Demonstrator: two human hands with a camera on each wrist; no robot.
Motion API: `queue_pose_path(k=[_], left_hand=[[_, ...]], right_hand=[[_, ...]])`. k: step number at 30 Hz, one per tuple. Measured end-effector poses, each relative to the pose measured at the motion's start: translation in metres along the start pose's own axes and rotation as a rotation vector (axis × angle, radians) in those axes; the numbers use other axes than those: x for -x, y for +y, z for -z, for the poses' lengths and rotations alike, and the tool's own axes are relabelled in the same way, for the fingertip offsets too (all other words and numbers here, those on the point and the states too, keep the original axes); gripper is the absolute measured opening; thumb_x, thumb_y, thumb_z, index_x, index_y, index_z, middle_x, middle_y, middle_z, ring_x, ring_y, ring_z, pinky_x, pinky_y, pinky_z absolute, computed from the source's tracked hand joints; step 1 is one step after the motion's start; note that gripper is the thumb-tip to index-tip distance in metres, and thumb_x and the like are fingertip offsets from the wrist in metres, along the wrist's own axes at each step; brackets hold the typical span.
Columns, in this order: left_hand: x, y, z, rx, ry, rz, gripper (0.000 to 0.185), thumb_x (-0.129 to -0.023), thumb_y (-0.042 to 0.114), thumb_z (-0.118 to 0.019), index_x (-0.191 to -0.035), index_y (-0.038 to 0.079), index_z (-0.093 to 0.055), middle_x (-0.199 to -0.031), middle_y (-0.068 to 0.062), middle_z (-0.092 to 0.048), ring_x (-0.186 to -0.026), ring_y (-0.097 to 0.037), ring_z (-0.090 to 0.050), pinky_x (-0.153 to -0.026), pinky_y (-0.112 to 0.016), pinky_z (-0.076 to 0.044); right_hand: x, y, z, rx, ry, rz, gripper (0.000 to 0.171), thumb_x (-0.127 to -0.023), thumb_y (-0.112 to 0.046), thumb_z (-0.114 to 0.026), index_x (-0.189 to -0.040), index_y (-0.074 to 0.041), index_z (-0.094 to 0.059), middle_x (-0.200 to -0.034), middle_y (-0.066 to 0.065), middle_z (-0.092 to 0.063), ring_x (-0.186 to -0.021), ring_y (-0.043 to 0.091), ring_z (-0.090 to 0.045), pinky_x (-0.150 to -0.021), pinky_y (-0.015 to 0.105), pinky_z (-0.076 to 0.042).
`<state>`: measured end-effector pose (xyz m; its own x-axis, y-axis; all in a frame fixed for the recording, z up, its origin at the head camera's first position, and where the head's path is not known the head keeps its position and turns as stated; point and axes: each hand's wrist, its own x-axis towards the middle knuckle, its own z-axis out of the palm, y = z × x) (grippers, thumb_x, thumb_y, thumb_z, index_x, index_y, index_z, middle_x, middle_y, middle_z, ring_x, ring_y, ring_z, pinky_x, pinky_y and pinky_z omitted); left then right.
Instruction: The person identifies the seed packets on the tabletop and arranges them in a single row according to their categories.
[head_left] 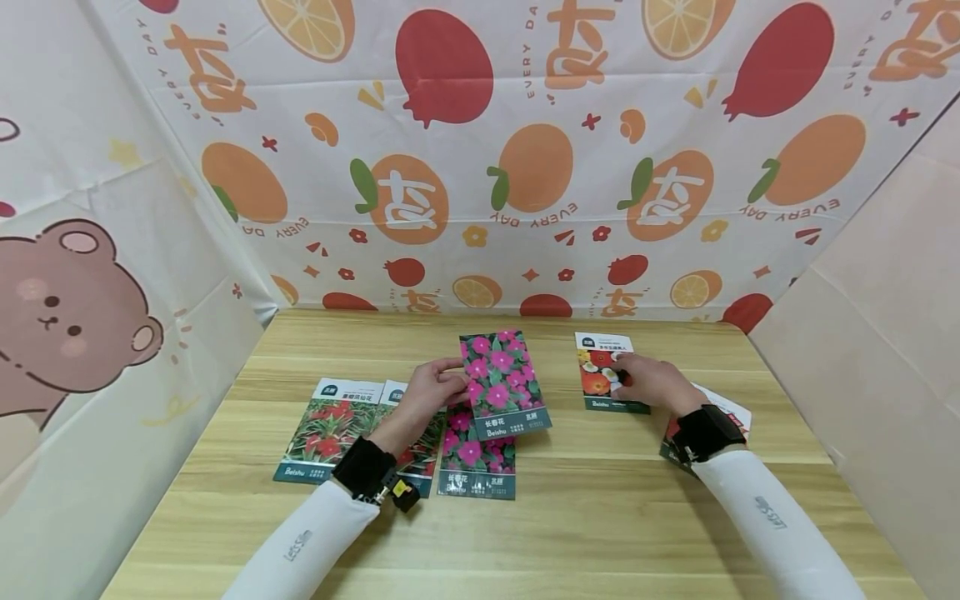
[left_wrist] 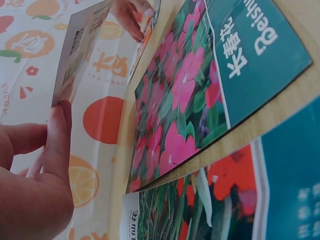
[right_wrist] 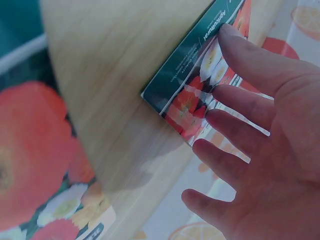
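Note:
My left hand (head_left: 429,400) pinches a flower seed packet (head_left: 504,379) by its left edge. That packet, printed with pink flowers, is tilted above a matching pink-flower packet (head_left: 477,467) on the table. In the left wrist view, the back of the held packet (left_wrist: 80,45) shows beside the left hand (left_wrist: 40,175). My right hand (head_left: 654,382) touches a packet with red and orange flowers (head_left: 597,383) that lies on the table. The right wrist view has the thumb and fingers of the right hand (right_wrist: 270,125) spread, their tips at this packet (right_wrist: 195,95).
Two red-flower packets lie at the left: one outermost (head_left: 330,429), the other (head_left: 420,458) partly under my left forearm. Another packet (head_left: 731,404) is partly hidden beneath my right wrist. A fruit-print cloth (head_left: 525,242) hangs behind the wooden table (head_left: 585,533).

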<state>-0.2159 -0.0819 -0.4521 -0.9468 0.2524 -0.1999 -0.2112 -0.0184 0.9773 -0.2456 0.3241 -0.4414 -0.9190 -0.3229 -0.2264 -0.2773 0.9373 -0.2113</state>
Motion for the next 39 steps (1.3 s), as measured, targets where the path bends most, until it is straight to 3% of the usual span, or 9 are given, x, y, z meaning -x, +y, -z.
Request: queue_pose_path(k=[4,8,11,14,19,23,31,39], left_hand=[[-0.001,-0.001,0.0,-0.009,-0.016,0.001,0.046,-0.105,0.001,-0.055,-0.151,-0.002,-0.047,-0.119,-0.02,-0.073,-0.101,-0.019,-0.073,-0.094,-0.034,-0.059],[-0.001,0.002,-0.003,-0.012,-0.031,-0.002,0.046,-0.105,0.001,-0.054,-0.15,-0.002,-0.047,-0.12,-0.02,-0.072,-0.106,-0.022,-0.072,-0.097,-0.037,-0.058],[0.0,0.006,-0.008,-0.013,-0.044,-0.016,0.046,-0.105,0.0,-0.054,-0.15,-0.003,-0.047,-0.119,-0.021,-0.072,-0.108,-0.023,-0.072,-0.1,-0.044,-0.056],[0.001,0.01,-0.015,-0.023,-0.074,-0.03,0.047,-0.104,0.0,-0.055,-0.151,-0.004,-0.046,-0.119,-0.022,-0.072,-0.104,-0.023,-0.073,-0.103,-0.051,-0.053],[0.002,0.009,-0.023,-0.055,-0.13,-0.053,0.048,-0.105,0.002,-0.055,-0.152,-0.005,-0.044,-0.12,-0.024,-0.071,-0.095,-0.019,-0.074,-0.102,-0.054,-0.052],[0.002,0.008,-0.026,-0.053,-0.138,-0.053,0.048,-0.105,0.001,-0.054,-0.152,-0.005,-0.044,-0.118,-0.024,-0.071,-0.093,-0.018,-0.074,-0.101,-0.054,-0.053],[0.0,0.006,-0.029,-0.041,-0.13,-0.063,0.045,-0.104,-0.001,-0.056,-0.148,-0.004,-0.049,-0.112,-0.021,-0.073,-0.09,-0.019,-0.074,-0.099,-0.055,-0.054],[0.001,0.008,-0.034,-0.055,-0.133,-0.049,0.044,-0.102,-0.001,-0.058,-0.146,-0.004,-0.051,-0.107,-0.018,-0.075,-0.083,-0.016,-0.074,-0.098,-0.057,-0.054]], right_hand=[[0.001,0.001,0.004,0.002,0.012,-0.002,0.054,-0.094,-0.028,-0.079,-0.136,0.001,-0.064,-0.144,0.029,-0.054,-0.133,0.049,-0.051,-0.106,0.068,-0.041],[0.003,-0.014,0.007,-0.026,0.156,0.025,0.039,-0.096,-0.022,-0.077,-0.125,0.002,-0.069,-0.121,0.023,-0.068,-0.106,0.038,-0.065,-0.092,0.059,-0.052],[0.005,-0.037,0.005,-0.136,0.301,0.057,0.028,-0.101,-0.018,-0.071,-0.12,0.003,-0.073,-0.106,0.017,-0.073,-0.087,0.029,-0.067,-0.078,0.049,-0.055],[0.005,-0.06,0.0,-0.3,0.375,0.085,0.027,-0.105,-0.019,-0.064,-0.118,0.002,-0.075,-0.101,0.012,-0.076,-0.084,0.023,-0.069,-0.073,0.039,-0.056],[0.006,-0.084,-0.009,-0.54,0.333,0.095,0.029,-0.108,-0.021,-0.06,-0.114,0.001,-0.076,-0.094,0.01,-0.076,-0.084,0.024,-0.072,-0.069,0.029,-0.056],[0.009,-0.093,-0.014,-0.684,0.301,0.08,0.026,-0.108,-0.018,-0.06,-0.117,0.001,-0.075,-0.098,0.016,-0.076,-0.089,0.034,-0.073,-0.076,0.039,-0.061],[0.006,-0.099,-0.018,-0.726,0.342,0.007,0.023,-0.106,-0.017,-0.063,-0.115,0.001,-0.075,-0.096,0.016,-0.075,-0.089,0.035,-0.073,-0.079,0.048,-0.062],[0.007,-0.1,-0.016,-0.851,0.277,-0.101,0.026,-0.106,-0.014,-0.062,-0.118,0.005,-0.073,-0.093,0.01,-0.075,-0.091,0.037,-0.072,-0.081,0.049,-0.061]])
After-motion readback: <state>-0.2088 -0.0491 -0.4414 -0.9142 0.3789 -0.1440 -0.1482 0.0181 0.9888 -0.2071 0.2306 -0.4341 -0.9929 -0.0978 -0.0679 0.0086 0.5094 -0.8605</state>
